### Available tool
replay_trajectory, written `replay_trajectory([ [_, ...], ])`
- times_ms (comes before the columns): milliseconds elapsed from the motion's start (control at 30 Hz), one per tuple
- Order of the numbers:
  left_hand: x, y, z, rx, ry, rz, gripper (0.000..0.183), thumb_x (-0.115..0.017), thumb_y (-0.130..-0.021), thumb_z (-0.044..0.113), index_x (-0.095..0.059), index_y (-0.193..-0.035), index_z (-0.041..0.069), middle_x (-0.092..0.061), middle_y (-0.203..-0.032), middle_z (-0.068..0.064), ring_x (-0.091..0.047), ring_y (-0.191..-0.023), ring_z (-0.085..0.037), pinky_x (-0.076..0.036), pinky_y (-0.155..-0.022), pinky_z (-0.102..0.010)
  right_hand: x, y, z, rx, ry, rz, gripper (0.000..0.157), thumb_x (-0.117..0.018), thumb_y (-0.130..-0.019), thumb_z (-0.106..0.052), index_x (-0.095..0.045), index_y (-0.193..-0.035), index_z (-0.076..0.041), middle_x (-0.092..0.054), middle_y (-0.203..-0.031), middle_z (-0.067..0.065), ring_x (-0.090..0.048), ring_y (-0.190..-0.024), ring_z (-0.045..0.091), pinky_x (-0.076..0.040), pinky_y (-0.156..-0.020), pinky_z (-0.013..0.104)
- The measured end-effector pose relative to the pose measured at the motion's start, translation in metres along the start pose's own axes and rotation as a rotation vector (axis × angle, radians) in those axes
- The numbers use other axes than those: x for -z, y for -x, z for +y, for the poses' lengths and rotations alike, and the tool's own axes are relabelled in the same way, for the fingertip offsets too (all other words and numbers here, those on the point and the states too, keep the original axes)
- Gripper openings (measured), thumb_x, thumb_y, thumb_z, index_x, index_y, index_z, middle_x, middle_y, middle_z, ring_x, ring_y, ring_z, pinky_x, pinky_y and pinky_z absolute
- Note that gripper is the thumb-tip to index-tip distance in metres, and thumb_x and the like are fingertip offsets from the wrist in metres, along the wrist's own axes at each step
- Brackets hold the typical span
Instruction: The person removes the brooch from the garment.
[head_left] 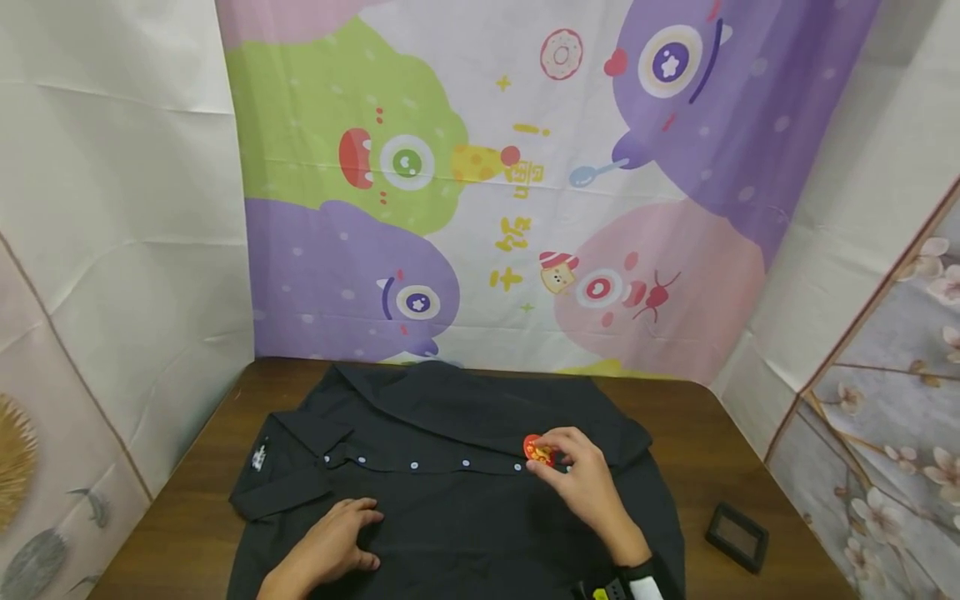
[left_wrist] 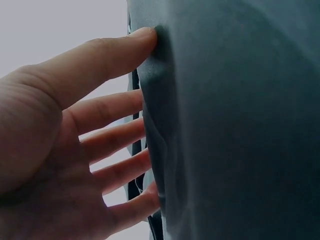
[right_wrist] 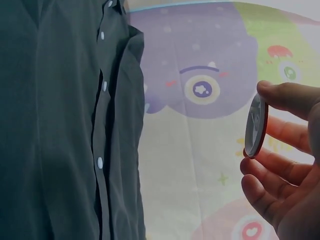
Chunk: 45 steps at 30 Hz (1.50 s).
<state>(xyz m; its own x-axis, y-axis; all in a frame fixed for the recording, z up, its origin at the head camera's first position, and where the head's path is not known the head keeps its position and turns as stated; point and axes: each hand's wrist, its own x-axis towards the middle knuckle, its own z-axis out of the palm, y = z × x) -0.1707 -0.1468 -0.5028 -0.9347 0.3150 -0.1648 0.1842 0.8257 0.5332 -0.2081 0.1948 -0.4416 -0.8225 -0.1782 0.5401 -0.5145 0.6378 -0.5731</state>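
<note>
Pinching a round red disc (head_left: 533, 447) with yellow markings by its rim, the right hand (head_left: 585, 473) is right of centre in the lower half of the head view, above a dark shirt (head_left: 450, 525). The right wrist view shows the disc at the right of the frame, nearly edge-on and apart from the cloth, its greyish back toward the shirt.

The left hand (head_left: 333, 540), at the lower left of the head view, has its fingers spread; in the left wrist view its thumb touches the cloth near the top centre.

The shirt lies across the lower middle of the head view, with its row of pale buttons (head_left: 414, 465) running sideways and a white mark (head_left: 258, 457) near its left edge. Under it is a brown wooden counter (head_left: 697, 433). A small black rectangular frame (head_left: 718, 542) lies at the lower right of the view, near the shirt. Cartoon-printed cloth (head_left: 487, 100) fills the upper middle.
</note>
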Motion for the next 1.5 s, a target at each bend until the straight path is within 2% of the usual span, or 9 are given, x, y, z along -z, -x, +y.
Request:
replay_trajectory([
  [167,0.000,0.001,0.001,-0.007,-0.003,0.003,0.054,-0.083,-0.062,0.022,-0.064,-0.109,0.002,-0.055,-0.126,-0.019,-0.044,-0.118,-0.040,-0.038,-0.097,-0.059,0.004,0.001,0.003,0.003,0.019,0.016,0.026,-0.082,-0.067,-0.020,-0.070,-0.089,-0.014,-0.064,-0.095,0.001,-0.059,-0.080,0.012,-0.055,-0.060,0.038],
  [433,0.000,0.002,0.002,-0.021,-0.014,0.020,0.053,-0.083,-0.061,0.020,-0.064,-0.106,0.001,-0.056,-0.125,-0.020,-0.046,-0.117,-0.040,-0.039,-0.096,-0.058,0.010,0.003,0.008,0.008,0.032,0.032,0.027,-0.083,-0.066,-0.021,-0.070,-0.088,-0.014,-0.065,-0.094,0.002,-0.059,-0.080,0.013,-0.056,-0.059,0.040],
  [733,0.000,0.003,0.004,-0.009,-0.033,0.042,0.048,-0.083,-0.061,0.019,-0.065,-0.103,0.002,-0.058,-0.123,-0.018,-0.047,-0.116,-0.040,-0.039,-0.095,-0.059,0.015,0.006,0.011,0.013,0.047,0.050,0.027,-0.083,-0.065,-0.019,-0.070,-0.087,-0.014,-0.065,-0.093,0.002,-0.059,-0.079,0.013,-0.054,-0.058,0.034],
  [1267,0.002,0.002,0.004,-0.009,-0.030,0.030,0.049,-0.083,-0.061,0.018,-0.066,-0.103,0.002,-0.058,-0.123,-0.018,-0.047,-0.115,-0.040,-0.040,-0.095,-0.059,0.023,0.006,0.012,-0.051,0.044,0.050,0.030,-0.082,-0.068,-0.019,-0.070,-0.095,-0.014,-0.065,-0.097,0.004,-0.058,-0.082,0.016,-0.053,-0.062,0.038],
  [1500,0.001,0.003,0.003,-0.021,-0.029,0.045,0.049,-0.084,-0.060,0.017,-0.066,-0.102,0.001,-0.058,-0.122,-0.018,-0.047,-0.115,-0.040,-0.039,-0.096,-0.059,0.033,0.006,0.017,-0.044,0.075,0.073,0.030,-0.082,-0.066,-0.017,-0.071,-0.094,-0.013,-0.065,-0.096,0.005,-0.058,-0.080,0.016,-0.053,-0.061,0.039],
])
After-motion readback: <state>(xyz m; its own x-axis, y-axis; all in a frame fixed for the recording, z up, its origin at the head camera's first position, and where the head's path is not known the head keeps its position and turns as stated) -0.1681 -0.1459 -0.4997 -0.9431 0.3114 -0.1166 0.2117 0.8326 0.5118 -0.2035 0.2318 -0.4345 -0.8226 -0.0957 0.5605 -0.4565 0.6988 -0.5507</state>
